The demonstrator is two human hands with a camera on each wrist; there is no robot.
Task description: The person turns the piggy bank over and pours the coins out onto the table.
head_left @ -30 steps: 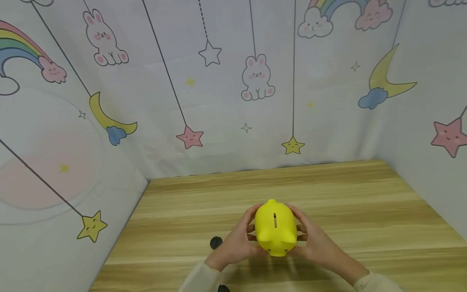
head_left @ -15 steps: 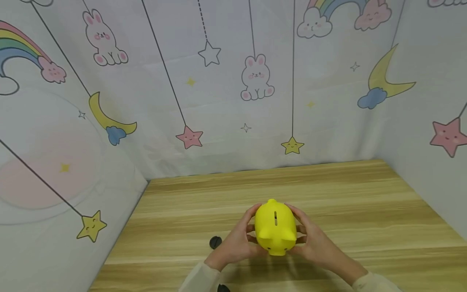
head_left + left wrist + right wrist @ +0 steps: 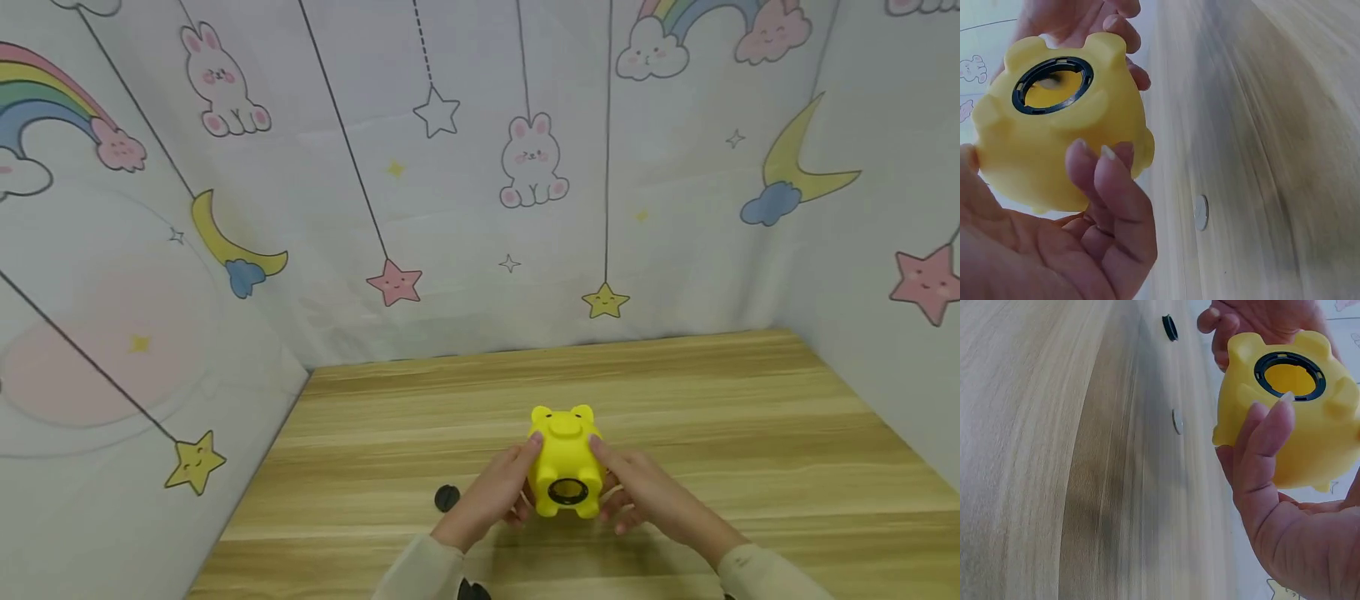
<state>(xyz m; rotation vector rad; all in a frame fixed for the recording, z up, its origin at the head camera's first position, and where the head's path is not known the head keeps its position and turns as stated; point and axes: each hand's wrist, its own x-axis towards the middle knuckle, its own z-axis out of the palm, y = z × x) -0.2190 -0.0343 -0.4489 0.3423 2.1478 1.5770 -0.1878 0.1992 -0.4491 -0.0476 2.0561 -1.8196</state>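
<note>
A yellow piggy bank point(image 3: 564, 457) is held just above the wooden table point(image 3: 750, 433), between both hands. It is tipped so its underside faces me, showing an open round hole with a black ring point(image 3: 567, 492); the snout points away. My left hand point(image 3: 498, 492) grips its left side and my right hand point(image 3: 645, 492) grips its right side. In the left wrist view my left fingers point(image 3: 1107, 181) curl over the bank point(image 3: 1041, 144). In the right wrist view my right fingers point(image 3: 1263, 440) lie along the bank point(image 3: 1310, 431) beside the hole.
A small black round plug point(image 3: 446, 497) lies on the table left of my left hand, also in the right wrist view as the plug point(image 3: 1170, 327). A coin point(image 3: 1200, 212) lies flat on the wood under the bank. Patterned cloth walls point(image 3: 450, 208) enclose the table on three sides.
The piggy bank has been turned over in both hands: its coin slot faced up before, and now its underside with the open hole faces me. The hands shifted slightly nearer.
</note>
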